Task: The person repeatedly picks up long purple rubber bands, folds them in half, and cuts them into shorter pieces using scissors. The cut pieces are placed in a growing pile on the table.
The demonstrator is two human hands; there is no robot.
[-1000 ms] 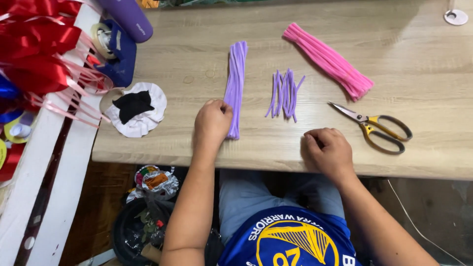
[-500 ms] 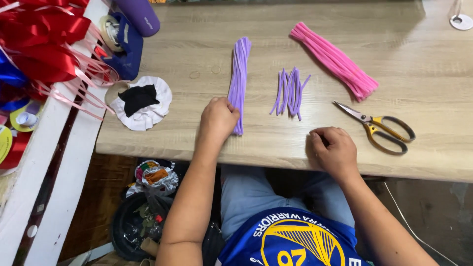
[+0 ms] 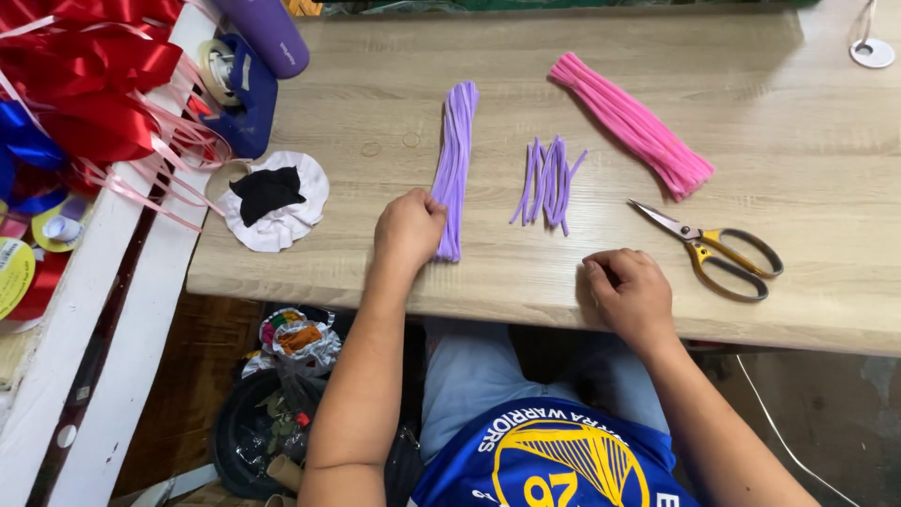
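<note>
A long bundle of purple pipe cleaners (image 3: 455,155) lies lengthwise on the wooden table (image 3: 375,84). My left hand (image 3: 406,230) rests on its near end, fingers curled against the stems. To the right lie several short purple pieces (image 3: 547,176), fanned out. A bundle of pink pipe cleaners (image 3: 633,122) lies diagonally at the back right. My right hand (image 3: 629,289) rests on the table near the front edge, fingers curled in, holding nothing visible. Yellow-handled scissors (image 3: 718,249) lie just right of it, blades slightly apart.
A white and black fabric piece (image 3: 274,199) lies at the table's left end. Beyond it are a tape roll (image 3: 218,70), a blue holder (image 3: 251,94) and a purple bottle (image 3: 263,33). Red and blue ribbons (image 3: 80,80) crowd the left shelf. A bin (image 3: 263,422) sits below.
My left hand has slid slightly along the near end of the purple bundle. The right hand stays in place on the table; the view has shifted a little.
</note>
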